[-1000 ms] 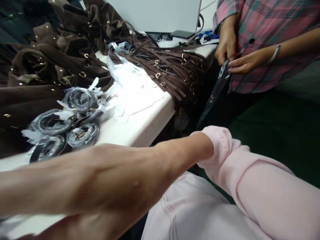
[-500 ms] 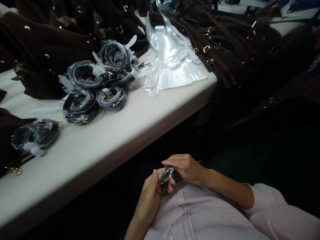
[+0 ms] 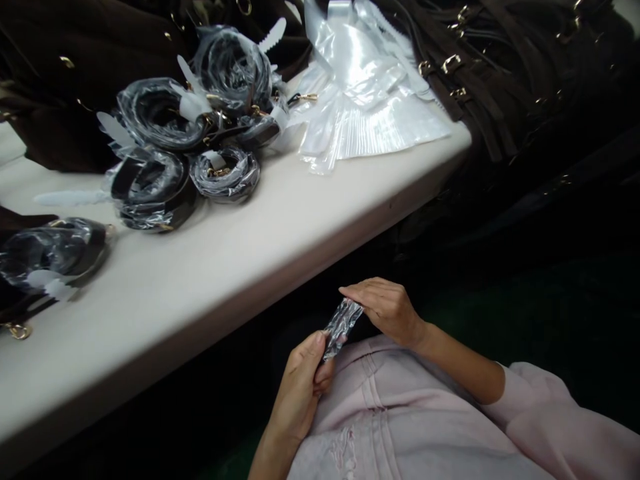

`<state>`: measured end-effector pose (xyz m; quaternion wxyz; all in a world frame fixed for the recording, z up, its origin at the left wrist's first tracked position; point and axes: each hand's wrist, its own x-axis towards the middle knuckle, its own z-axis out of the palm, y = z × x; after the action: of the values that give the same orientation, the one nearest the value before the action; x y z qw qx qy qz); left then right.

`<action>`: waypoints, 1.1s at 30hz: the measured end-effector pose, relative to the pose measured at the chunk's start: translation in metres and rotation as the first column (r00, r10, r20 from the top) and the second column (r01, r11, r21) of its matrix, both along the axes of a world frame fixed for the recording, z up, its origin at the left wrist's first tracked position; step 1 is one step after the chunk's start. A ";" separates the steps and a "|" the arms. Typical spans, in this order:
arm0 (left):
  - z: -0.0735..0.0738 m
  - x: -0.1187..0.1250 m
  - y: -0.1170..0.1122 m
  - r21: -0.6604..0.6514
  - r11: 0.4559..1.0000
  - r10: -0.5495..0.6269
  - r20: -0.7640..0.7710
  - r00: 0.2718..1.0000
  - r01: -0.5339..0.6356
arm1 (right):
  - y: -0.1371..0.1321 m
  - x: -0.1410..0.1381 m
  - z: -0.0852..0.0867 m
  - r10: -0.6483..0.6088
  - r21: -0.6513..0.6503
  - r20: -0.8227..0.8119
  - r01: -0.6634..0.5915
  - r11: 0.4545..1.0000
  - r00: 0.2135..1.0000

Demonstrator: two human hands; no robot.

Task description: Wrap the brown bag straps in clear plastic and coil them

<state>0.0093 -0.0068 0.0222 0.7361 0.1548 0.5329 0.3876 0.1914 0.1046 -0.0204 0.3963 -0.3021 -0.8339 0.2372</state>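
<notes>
In front of my body, below the table edge, I hold a dark strap wrapped in clear plastic (image 3: 341, 328). My left hand (image 3: 304, 373) is closed on its lower end, thumb on top. At the upper end, the fingers of my right hand (image 3: 390, 310) bend over the strap and hide part of it. On the table, rolled straps in clear plastic (image 3: 225, 175) with white ties form a cluster. One more wrapped strap (image 3: 65, 257) lies at the left, a gold metal clip (image 3: 19, 331) near it.
The pale table (image 3: 240, 257) runs diagonally, its front edge close to my hands. A fanned stack of clear plastic bags (image 3: 365, 100) lies near the table corner. Dark straps with gold buckles (image 3: 480, 73) hang over the right side. Dark brown bags (image 3: 100, 60) fill the back left.
My hands have moved up a little and slightly apart, showing more of the wrapped strap between them. The view has shifted, so the table things appear larger and higher.
</notes>
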 end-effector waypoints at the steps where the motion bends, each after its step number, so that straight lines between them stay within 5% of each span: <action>1: 0.000 0.000 0.001 -0.003 1.000 0.001 0.004 1.000 -0.001 | 0.001 -0.001 -0.001 -0.023 0.008 0.002 0.023 1.000 1.000; 8: 0.003 -0.002 0.005 0.020 0.998 0.056 0.008 0.998 -0.056 | 0.011 0.001 -0.032 -0.228 -0.074 0.057 0.232 0.970 0.972; 11: 0.006 -0.007 0.006 0.064 0.993 0.098 0.016 0.995 -0.098 | 0.012 0.005 -0.040 -0.209 -0.135 0.053 0.215 0.967 0.976; 18: 0.021 -0.011 0.014 0.106 0.987 0.119 0.038 0.992 -0.123 | -0.005 -0.008 -0.009 -0.085 -0.180 0.034 0.090 0.980 0.996; 25: 0.020 -0.009 0.003 0.076 0.997 0.010 0.277 0.961 -0.033 | -0.004 -0.014 0.001 -0.004 -0.084 -0.111 -0.006 0.996 0.994; 30: 0.027 -0.011 0.007 0.110 0.936 0.266 0.397 0.878 -0.333 | -0.013 -0.018 0.006 0.129 -0.183 -0.125 -0.151 0.972 0.984; 32: 0.029 -0.011 0.016 0.097 0.868 0.414 0.397 0.819 -0.486 | -0.028 -0.025 0.013 0.192 -0.391 -0.170 -0.245 0.887 0.967; 33: 0.029 -0.011 0.021 0.090 0.836 0.474 0.380 0.794 -0.542 | -0.037 -0.030 0.016 0.195 -0.531 -0.206 -0.277 0.801 0.959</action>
<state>-0.0020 0.0141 0.0510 0.6666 0.0067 0.3779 0.6425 0.1614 0.0677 -0.0039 0.3168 -0.2801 -0.7302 0.5366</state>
